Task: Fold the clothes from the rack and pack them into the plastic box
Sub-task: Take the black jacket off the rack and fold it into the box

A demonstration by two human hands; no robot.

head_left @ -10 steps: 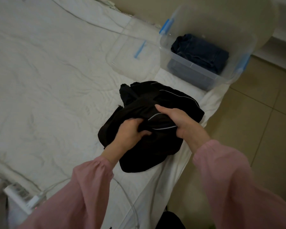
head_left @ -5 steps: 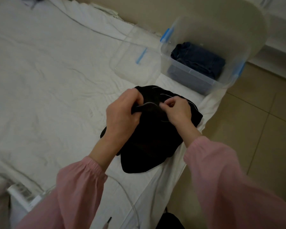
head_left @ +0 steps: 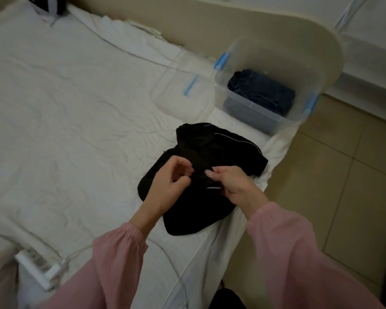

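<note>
Now lower, hands (head_left: 165, 188) (head_left: 235, 186) on black garment (head_left: 221, 152)

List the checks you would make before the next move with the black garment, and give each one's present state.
1. Box open: ok; the lid lies beside it on the bed.
2. Room in box: ok; only blue clothes show inside.
3. Garment folded flat: not ok; it is bunched.
4. Garment fully on bed: ok, though near the edge.
5. Right hand gripping garment: ok.
6. Left hand gripping garment: cannot tell.
</note>
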